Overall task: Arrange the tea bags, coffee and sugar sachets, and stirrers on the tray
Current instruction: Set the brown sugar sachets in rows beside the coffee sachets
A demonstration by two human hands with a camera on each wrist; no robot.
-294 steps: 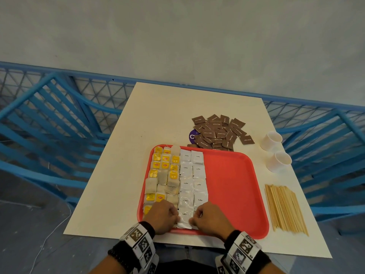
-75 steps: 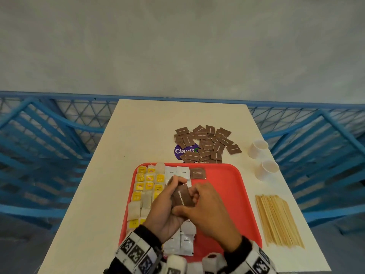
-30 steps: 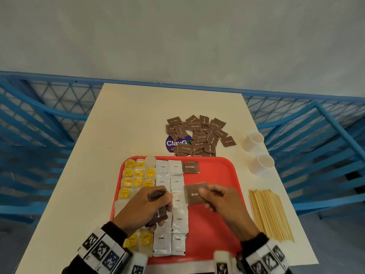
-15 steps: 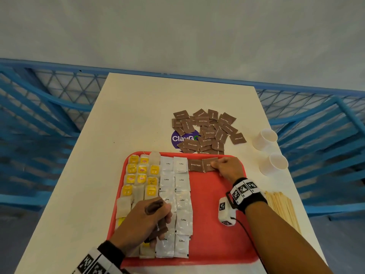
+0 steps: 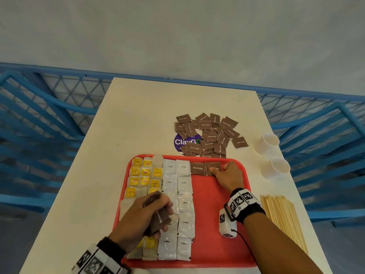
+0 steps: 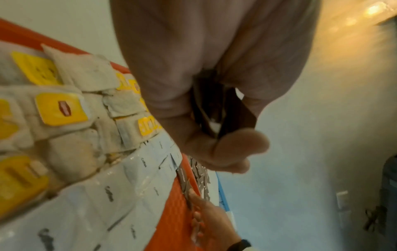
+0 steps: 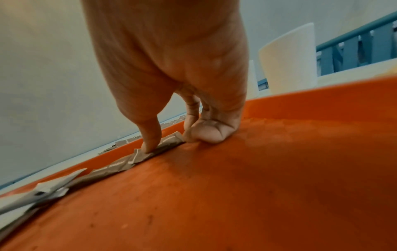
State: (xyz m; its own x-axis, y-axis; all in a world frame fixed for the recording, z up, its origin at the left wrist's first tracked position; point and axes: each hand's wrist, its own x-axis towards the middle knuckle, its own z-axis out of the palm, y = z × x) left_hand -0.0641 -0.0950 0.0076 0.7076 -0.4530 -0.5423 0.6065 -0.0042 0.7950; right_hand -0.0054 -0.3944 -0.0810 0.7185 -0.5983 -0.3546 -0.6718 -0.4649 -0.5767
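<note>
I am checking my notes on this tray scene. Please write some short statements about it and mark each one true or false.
1. The left hand grips a bunch of brown sugar sachets. True.
2. The right hand is picking up stirrers. False: it presses a brown sachet onto the red tray, at the far edge.
3. The two white cups stand on the tray. False: they stand on the table, right of the tray.
4. The white coffee sachets lie in two columns beside the tea bags. True.
5. Loose brown sachets lie on the table beyond the tray. True.
</note>
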